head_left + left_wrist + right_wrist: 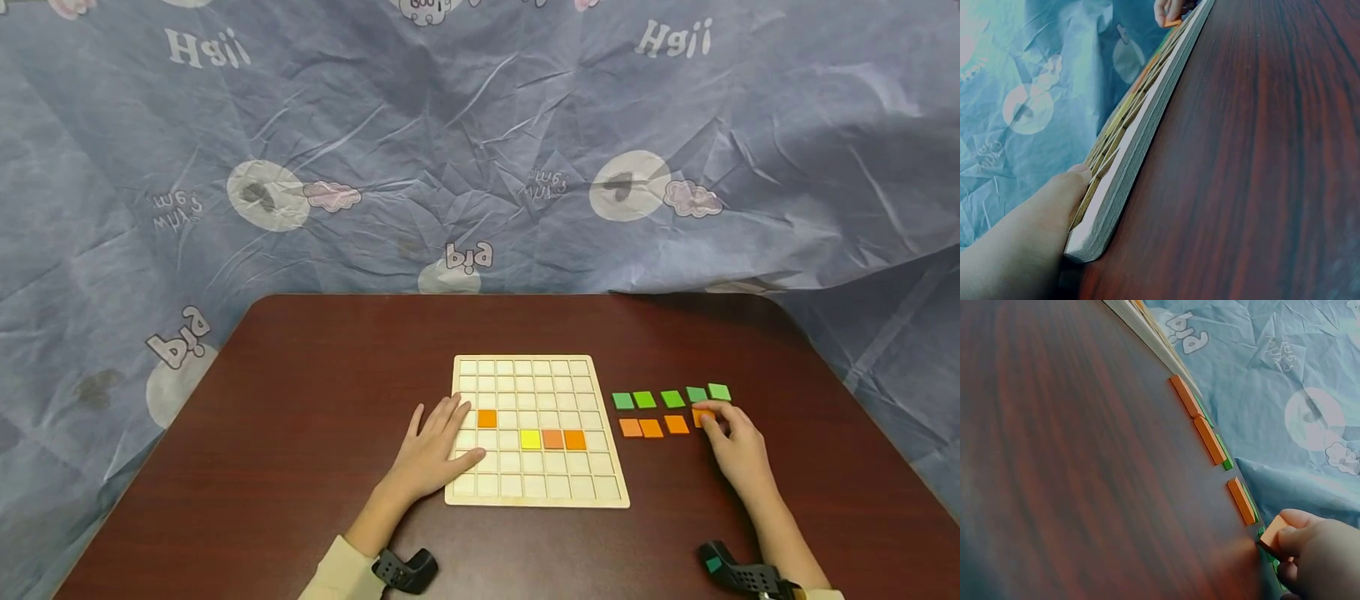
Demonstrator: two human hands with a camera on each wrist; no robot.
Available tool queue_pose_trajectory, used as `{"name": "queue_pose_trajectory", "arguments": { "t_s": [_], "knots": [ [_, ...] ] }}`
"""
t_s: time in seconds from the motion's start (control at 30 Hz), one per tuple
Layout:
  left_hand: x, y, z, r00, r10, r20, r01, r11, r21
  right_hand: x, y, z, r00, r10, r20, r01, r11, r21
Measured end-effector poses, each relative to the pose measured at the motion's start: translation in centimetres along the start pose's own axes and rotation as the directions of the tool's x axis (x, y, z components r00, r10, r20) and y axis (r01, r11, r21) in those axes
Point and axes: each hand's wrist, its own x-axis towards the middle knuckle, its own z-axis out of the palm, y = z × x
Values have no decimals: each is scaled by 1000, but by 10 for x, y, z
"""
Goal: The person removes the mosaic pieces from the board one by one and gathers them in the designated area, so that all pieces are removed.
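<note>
A pale wooden grid board [536, 502] lies on the table, holding an orange tile [487, 418] at its left and a yellow tile [530, 439] in a row with two orange-toned tiles [564, 439]. My left hand [431, 450] rests on the board's left edge, fingers spread and thumb over the lower left cells. To the right of the board, my right hand [738, 446] pinches an orange square tile [1274, 536] between thumb and fingers; the right wrist view shows it tilted up. Three more orange tiles [651, 428] lie to its left.
Several green tiles [672, 399] form a row behind the orange ones. The dark red-brown table [337, 367] extends around the board. A blue-grey printed cloth [465, 167] hangs behind the table's far edge.
</note>
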Motion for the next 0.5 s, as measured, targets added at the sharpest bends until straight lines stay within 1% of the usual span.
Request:
{"name": "queue_pose_trajectory", "arguments": {
  "t_s": [0.17,0.3,0.4,0.5],
  "knots": [
    [2,-1,0,1000,0,5,0,1000,1,1,1,0,1000,-7,1,7,999,-31],
    [2,-1,0,1000,0,5,0,1000,0,0,1,1,1000,-24,19,25,998,-50],
    [1,0,0,1000,0,3,0,1000,0,0,1,1,999,-19,33,21,998,-51],
    [0,0,1,1000,-2,4,2,1000,2,0,1,1,999,4,44,-1,999,-52]
  ]
}}
